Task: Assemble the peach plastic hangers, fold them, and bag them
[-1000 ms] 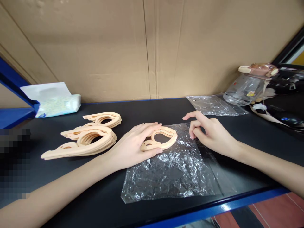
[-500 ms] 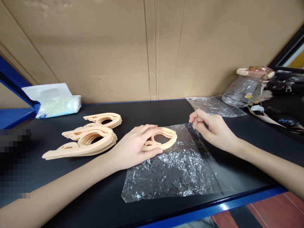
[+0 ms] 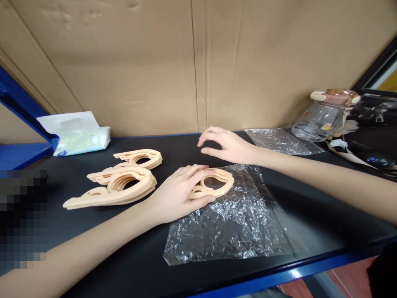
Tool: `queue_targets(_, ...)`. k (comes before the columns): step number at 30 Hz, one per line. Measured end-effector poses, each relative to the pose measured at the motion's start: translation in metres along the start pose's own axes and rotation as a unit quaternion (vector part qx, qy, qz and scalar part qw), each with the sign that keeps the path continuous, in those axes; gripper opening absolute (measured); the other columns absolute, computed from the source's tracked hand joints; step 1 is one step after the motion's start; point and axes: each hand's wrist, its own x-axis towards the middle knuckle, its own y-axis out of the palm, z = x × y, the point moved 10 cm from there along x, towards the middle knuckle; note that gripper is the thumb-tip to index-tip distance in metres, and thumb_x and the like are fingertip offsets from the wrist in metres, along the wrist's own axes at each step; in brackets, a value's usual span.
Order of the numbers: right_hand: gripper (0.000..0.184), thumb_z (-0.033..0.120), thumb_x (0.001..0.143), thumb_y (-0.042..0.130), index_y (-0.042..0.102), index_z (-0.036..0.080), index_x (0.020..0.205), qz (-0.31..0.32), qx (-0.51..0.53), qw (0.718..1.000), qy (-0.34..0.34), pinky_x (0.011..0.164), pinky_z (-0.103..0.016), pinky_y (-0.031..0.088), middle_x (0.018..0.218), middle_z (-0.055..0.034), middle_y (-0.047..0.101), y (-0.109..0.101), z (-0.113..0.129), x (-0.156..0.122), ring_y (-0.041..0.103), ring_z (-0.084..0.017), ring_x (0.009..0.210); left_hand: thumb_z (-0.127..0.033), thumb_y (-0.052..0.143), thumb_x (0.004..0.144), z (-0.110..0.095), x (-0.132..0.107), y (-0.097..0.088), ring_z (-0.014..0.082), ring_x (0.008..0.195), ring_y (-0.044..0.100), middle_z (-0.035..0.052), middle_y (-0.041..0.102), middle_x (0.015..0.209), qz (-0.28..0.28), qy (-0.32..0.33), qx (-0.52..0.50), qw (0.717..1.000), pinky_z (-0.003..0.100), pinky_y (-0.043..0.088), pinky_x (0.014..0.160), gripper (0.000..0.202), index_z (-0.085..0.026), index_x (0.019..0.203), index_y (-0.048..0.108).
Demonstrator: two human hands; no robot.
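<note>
My left hand (image 3: 178,194) lies over a beige folding hanger (image 3: 228,186), thumb along its near side and fingers across its far side. The hanger's rounded end shows past my fingertips; the rest is under my palm. It rests at the upper left part of a clear plastic bag (image 3: 217,244); whether it is inside or on top I cannot tell. My right hand (image 3: 225,145) is raised beyond the bag, thumb and fingers apart, with nothing in it. Left of my left hand, several more beige folding hangers (image 3: 124,196) lie in stacks on the black table.
Another clear plastic bag (image 3: 269,140) lies at the back right, beside a clear water bottle (image 3: 322,118) with a pinkish-brown lid. A tissue pack (image 3: 80,138) stands at the back left. Cardboard (image 3: 139,70) walls off the far edge. A black bag (image 3: 372,145) sits at the right.
My right hand has moved left and away from the clear bag's far right edge, its fingers opening. My left hand stays on the hanger. The view has shifted slightly.
</note>
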Motion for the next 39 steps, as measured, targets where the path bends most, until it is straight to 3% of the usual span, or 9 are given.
queue_targets(6,0.022,0.019,0.089,0.06,0.065,0.022,0.11,0.075,0.054,0.991,-0.1,0.098,-0.038,0.04,0.117,-0.0074,0.059,0.06,0.027,0.069,0.054,-0.02,0.114,-0.052,0.053,0.09,0.0,0.001,0.0,0.0284,0.122,0.049,0.0061,0.05,0.137,0.003,-0.004,-0.001,1.0,0.046,0.04,0.103,0.054,-0.026,0.136,0.045)
queue_targets(10,0.024,0.03,0.091,0.06,0.065,0.018,0.111,0.088,0.075,0.984,-0.132,0.089,-0.035,0.042,0.113,-0.0088,0.063,0.086,0.043,0.095,0.057,-0.02,0.106,-0.051,0.054,0.09,-0.002,0.001,0.0,0.0279,0.124,0.047,0.0076,0.05,0.137,0.0,0.008,-0.005,1.0,0.045,0.037,0.106,0.055,-0.023,0.136,0.044)
queue_targets(13,0.031,0.04,0.09,0.059,0.065,0.015,0.108,0.096,0.06,0.986,-0.122,0.077,-0.03,0.041,0.103,-0.0089,0.067,0.094,0.047,0.102,0.06,-0.02,0.092,-0.051,0.053,0.09,-0.001,0.0,-0.001,0.0276,0.123,0.047,0.0079,0.05,0.136,-0.002,0.01,-0.007,1.0,0.044,0.038,0.105,0.055,-0.023,0.136,0.044)
queue_targets(17,0.02,0.034,0.088,0.062,0.067,0.016,0.096,0.107,0.042,0.988,-0.106,0.065,-0.026,0.035,0.084,-0.0025,0.069,0.096,0.049,0.103,0.059,-0.016,0.072,-0.051,0.053,0.09,-0.001,0.0,0.0,0.0281,0.124,0.047,0.0078,0.049,0.137,0.002,0.009,-0.001,1.0,0.045,0.038,0.105,0.054,-0.024,0.136,0.044)
queue_targets(20,0.015,0.029,0.088,0.062,0.067,0.015,0.09,0.09,0.047,0.991,-0.091,0.066,-0.026,0.035,0.084,-0.0021,0.07,0.091,0.047,0.104,0.059,-0.015,0.072,-0.05,0.052,0.091,-0.002,0.001,0.0,0.0283,0.124,0.047,0.0082,0.049,0.138,0.001,0.01,0.005,1.0,0.045,0.037,0.105,0.053,-0.024,0.136,0.044)
queue_targets(24,0.008,0.022,0.086,0.064,0.066,0.015,0.087,0.046,0.076,0.993,-0.073,0.074,-0.025,0.037,0.088,-0.002,0.07,0.07,0.041,0.102,0.061,-0.014,0.08,-0.05,0.052,0.091,-0.002,0.002,-0.001,0.0278,0.122,0.049,0.0079,0.05,0.137,-0.001,0.009,0.007,1.0,0.044,0.039,0.103,0.052,-0.025,0.135,0.044)
queue_targets(29,0.012,0.027,0.082,0.068,0.067,0.016,0.087,-0.025,0.077,0.995,-0.051,0.08,-0.028,0.04,0.092,-0.0021,0.071,0.009,0.022,0.07,0.063,-0.017,0.089,-0.052,0.05,0.092,-0.003,0.002,0.0,0.0275,0.123,0.047,0.0079,0.047,0.14,0.005,0.008,0.009,1.0,0.043,0.039,0.103,0.052,-0.025,0.136,0.043)
queue_targets(33,0.019,0.035,0.082,0.068,0.066,0.018,0.088,-0.083,0.027,0.996,0.001,0.086,-0.034,0.042,0.098,-0.0032,0.07,-0.051,0.004,0.009,0.063,-0.021,0.095,-0.05,0.051,0.092,-0.003,0.002,0.0,0.0268,0.121,0.049,0.0071,0.048,0.139,0.005,0.008,0.009,1.0,0.042,0.039,0.102,0.051,-0.027,0.137,0.042)
queue_targets(39,0.019,0.04,0.091,0.056,0.065,0.023,0.091,-0.085,-0.265,0.96,0.039,0.093,-0.048,0.038,0.113,-0.0101,0.067,-0.105,0.015,-0.106,0.058,-0.029,0.106,-0.049,0.05,0.093,-0.003,0.002,0.002,0.0262,0.121,0.049,0.0055,0.049,0.138,0.012,0.009,0.008,1.0,0.042,0.039,0.101,0.05,-0.029,0.138,0.04)
